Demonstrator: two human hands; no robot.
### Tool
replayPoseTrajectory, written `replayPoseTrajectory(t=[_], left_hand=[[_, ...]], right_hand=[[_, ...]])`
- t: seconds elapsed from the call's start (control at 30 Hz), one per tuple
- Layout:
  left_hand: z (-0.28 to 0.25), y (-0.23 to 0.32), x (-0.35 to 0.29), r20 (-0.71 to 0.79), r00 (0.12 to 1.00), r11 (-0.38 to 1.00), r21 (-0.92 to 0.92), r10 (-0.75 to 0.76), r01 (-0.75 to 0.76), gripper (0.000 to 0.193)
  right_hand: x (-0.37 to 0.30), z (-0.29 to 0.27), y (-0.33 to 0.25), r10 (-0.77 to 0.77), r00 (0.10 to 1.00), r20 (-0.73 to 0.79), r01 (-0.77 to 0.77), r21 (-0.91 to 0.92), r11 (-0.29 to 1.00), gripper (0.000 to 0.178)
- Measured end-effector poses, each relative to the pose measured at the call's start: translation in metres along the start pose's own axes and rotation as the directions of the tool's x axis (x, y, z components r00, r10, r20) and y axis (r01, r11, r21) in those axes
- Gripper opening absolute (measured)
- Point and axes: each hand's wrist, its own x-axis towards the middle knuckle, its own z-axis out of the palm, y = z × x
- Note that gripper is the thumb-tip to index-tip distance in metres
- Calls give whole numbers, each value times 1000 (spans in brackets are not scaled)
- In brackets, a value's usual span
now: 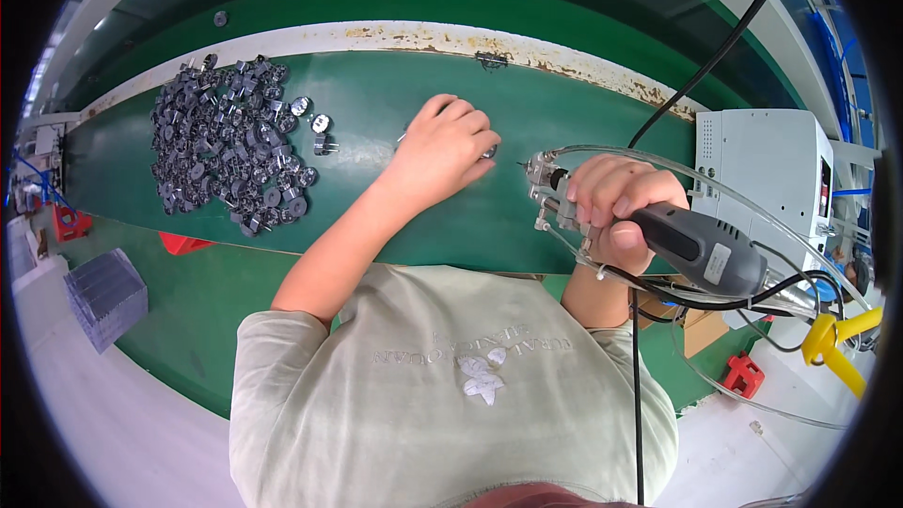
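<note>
In the middle of the bench, my left hand [440,152] is closed with fingers curled down. A small dark round component [489,152] shows at its fingertips; the rest of it is covered. A bit of another small thing peeks out at the wrist side, too hidden to name. To the right, my right hand [619,202] wraps round a grey and black electric screwdriver [738,263] with clear hoses and a black cable. Its thin metal tip points left, toward my left hand, with a gap between them.
A large heap of dark round components with pins [226,146] covers the bench's left part; several lie loose at its right edge. A white machine [762,165] stands at the right end. A black cable [715,52] hangs beside it, and a yellow tie [837,343] hangs at lower right.
</note>
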Motion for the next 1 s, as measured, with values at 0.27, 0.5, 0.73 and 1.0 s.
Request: replayPoseTrajectory(t=[0.27, 0.5, 0.73, 1.0], left_hand=[[-3, 3, 2, -87, 995, 987, -148, 51, -64, 30], [2, -2, 0, -74, 996, 986, -156, 49, -60, 24], [1, -1, 0, -82, 996, 984, -170, 31, -45, 23], [2, -1, -1, -87, 996, 984, -175, 31, -46, 23]], right_hand=[[-2, -6, 2, 40, 997, 58, -37, -57, 998, 33], [-1, -2, 12, 54, 997, 54, -49, -90, 995, 32], [0, -2, 16, 71, 995, 72, -65, -81, 995, 30], [2, 0, 16, 84, 994, 77, -78, -78, 994, 31]])
